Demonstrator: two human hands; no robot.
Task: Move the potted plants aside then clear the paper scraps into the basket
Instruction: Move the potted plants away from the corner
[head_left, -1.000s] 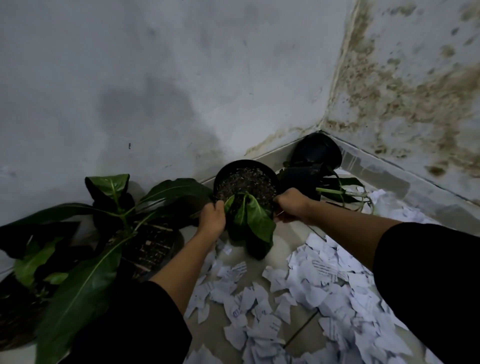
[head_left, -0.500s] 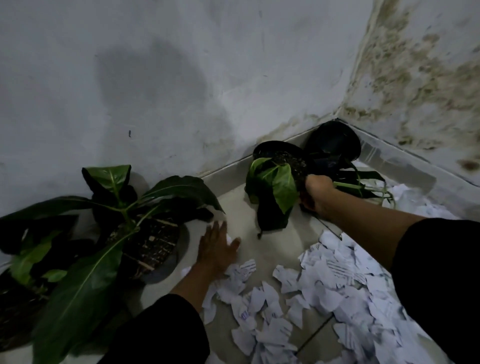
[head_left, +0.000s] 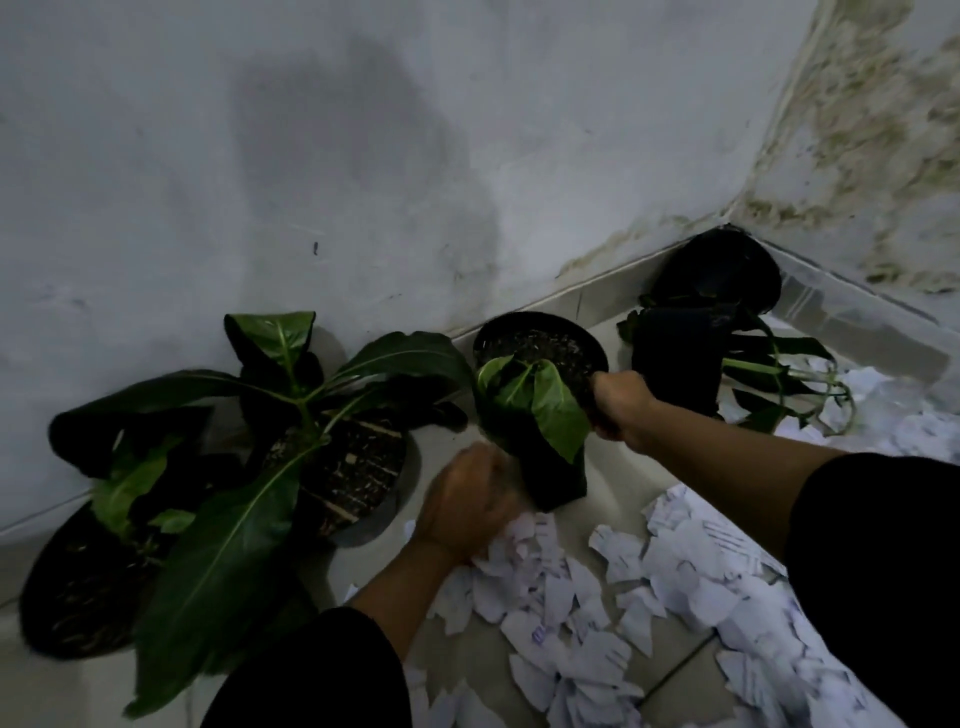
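Against the wall's foot, the small potted plant (head_left: 535, 395) is tilting in the right hand (head_left: 621, 405), which is gripping its rim; the left hand (head_left: 467, 501) — blurred, grasp unclear — should be steadying its base above the paper scraps (head_left: 597, 597).

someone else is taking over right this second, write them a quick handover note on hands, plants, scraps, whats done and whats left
Right hand grips the rim of the small black pot, which is tilted, between the big leafy plants on the left and the dark pots in the corner.
Left hand is low beside that pot's base, blurred; its grip cannot be told.
Paper scraps cover the floor on the right and up to the corner pots.
Done: big leafy plants stand against the wall.
Left: set the small pot down, move the corner pots, gather every scrap. No basket is in view.
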